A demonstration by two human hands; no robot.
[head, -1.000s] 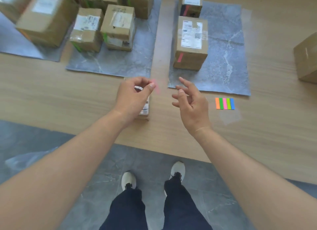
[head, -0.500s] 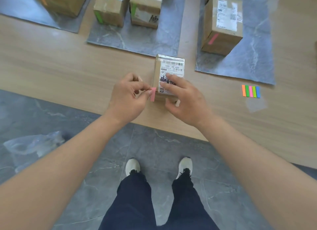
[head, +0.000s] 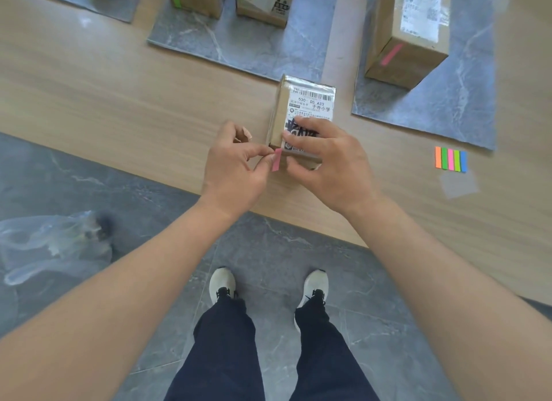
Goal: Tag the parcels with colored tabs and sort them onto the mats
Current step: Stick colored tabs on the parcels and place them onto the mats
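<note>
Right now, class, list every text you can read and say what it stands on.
"530- D5 A33": label on the small parcel.
"于寺小学": same label, below.
Its fine print: too small.
Labels on the right-mat parcel and the middle-mat parcel: blurred, unreadable.

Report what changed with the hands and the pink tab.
The right hand, open in the air before, now grips the small parcel at its near end. The left hand carried the pink tab down to the parcel's near left corner. Unchanged: its pinch on the tab, and the tab strip.
</note>
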